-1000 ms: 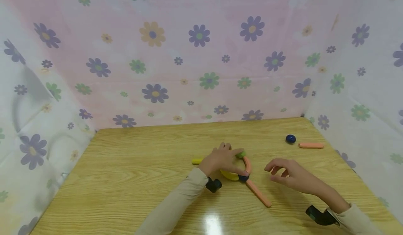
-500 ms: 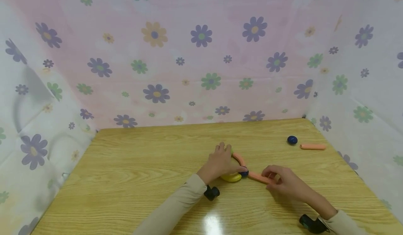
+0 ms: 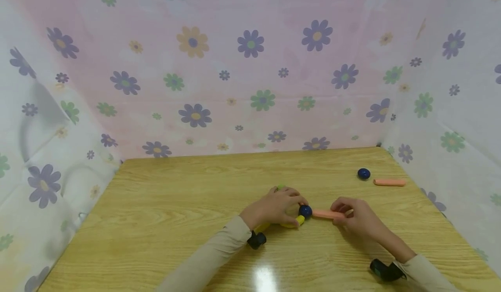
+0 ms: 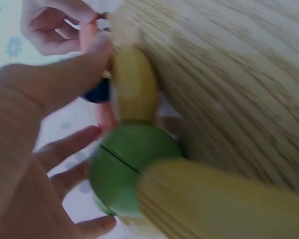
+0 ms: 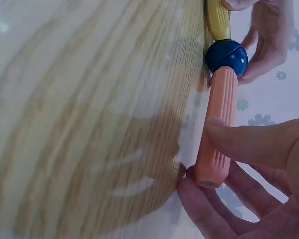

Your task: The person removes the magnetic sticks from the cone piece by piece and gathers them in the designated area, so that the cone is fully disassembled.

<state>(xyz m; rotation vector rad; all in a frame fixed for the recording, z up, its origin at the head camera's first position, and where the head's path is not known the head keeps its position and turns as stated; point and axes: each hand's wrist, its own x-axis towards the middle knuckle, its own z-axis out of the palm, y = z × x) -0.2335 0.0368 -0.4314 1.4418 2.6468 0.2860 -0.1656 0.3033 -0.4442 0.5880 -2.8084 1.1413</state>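
Three flowered cloth walls (image 3: pixel 250 66) fill the upper two thirds of my head view, pink at the back and white at either side. Below them the wooden tabletop (image 3: pixel 164 205) spreads across the lower frame, with a glare spot near the bottom centre.

My left hand (image 3: pixel 275 206) sits just left of centre in the lower frame, its grip curled over a cluster of toy pieces: on the left wrist view I see a green ball (image 4: pixel 132 167) joined to a yellow rod (image 4: pixel 134 84), with a second yellow rod (image 4: pixel 219 204) running to the lower right of that view; fingers wrap around them. My right hand (image 3: pixel 354 218) lies to the right of it, its grip pinching the far end of a pink rod (image 3: pixel 328 214), thumb on top and fingers beneath, as the right wrist view shows. That rod lies flat on the tabletop, and its other end touches a dark blue ball (image 3: pixel 305 210), which sits at the fingertips of my left hand and meets a yellow rod on its other side.

Well apart, at the right edge of the tabletop, lie a loose pink rod (image 3: pixel 389 182) and just left of it a loose blue ball (image 3: pixel 363 174).
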